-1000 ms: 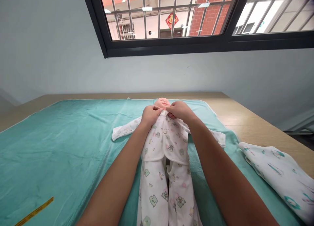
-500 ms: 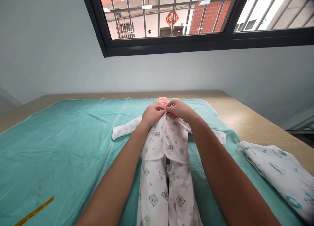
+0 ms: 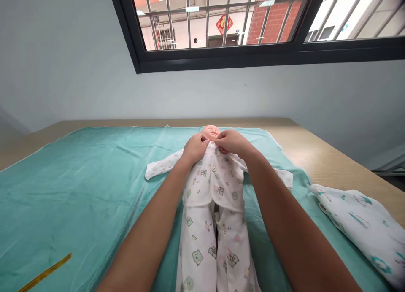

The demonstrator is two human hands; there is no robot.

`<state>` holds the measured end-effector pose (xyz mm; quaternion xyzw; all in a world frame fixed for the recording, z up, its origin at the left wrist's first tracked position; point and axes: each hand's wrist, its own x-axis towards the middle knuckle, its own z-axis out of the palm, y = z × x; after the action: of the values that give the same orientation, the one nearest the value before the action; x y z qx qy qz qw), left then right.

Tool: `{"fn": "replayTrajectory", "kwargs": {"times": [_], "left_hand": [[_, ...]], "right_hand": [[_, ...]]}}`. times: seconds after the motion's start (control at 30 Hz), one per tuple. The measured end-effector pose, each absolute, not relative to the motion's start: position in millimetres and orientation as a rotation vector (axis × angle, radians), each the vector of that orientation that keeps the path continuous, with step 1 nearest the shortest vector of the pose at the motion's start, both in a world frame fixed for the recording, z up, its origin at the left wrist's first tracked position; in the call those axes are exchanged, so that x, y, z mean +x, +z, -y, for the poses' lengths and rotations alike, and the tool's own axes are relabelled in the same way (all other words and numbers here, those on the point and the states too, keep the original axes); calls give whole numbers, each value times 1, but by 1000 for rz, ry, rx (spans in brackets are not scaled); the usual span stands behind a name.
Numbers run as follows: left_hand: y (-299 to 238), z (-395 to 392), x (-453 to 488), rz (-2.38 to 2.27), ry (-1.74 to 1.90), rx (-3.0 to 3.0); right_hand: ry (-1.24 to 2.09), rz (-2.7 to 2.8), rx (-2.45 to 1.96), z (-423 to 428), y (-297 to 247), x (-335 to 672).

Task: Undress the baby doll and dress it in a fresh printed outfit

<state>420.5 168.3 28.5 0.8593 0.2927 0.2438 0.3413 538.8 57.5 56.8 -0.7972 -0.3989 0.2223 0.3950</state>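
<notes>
A baby doll (image 3: 210, 132) lies on its back, its head toward the wall, dressed in a white printed shirt (image 3: 212, 180) and matching pants (image 3: 199, 245). My left hand (image 3: 195, 147) pinches the shirt's collar on the left side of the neck. On the other side, my right hand (image 3: 233, 141) has its fingertips closed on the collar edge by the front opening. A small gap separates the two hands, and a button (image 3: 214, 169) shows lower on the shirt front. The sleeves stretch out to both sides, partly hidden behind my forearms.
A teal cloth (image 3: 95, 190) covers much of the wooden table (image 3: 329, 161). At the right lies a folded white printed cloth (image 3: 357, 224). A yellow measuring tape strip (image 3: 46, 272) rests at the lower left. Behind the table stands a wall with a barred window (image 3: 218, 60).
My left hand has shifted slightly left, away from my right hand, so more of the collar shows between them. My right hand stays nearly in place at the neck.
</notes>
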Motion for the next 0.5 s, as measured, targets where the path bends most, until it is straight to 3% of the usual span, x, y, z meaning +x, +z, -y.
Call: {"fn": "replayTrajectory", "kwargs": {"times": [0.23, 0.5], "left_hand": [[31, -165, 417, -548, 605, 2290], [33, -160, 417, -634, 663, 2345]], "right_hand": [[514, 1129, -2066, -58, 58, 537], [636, 1089, -1917, -55, 55, 545]]}}
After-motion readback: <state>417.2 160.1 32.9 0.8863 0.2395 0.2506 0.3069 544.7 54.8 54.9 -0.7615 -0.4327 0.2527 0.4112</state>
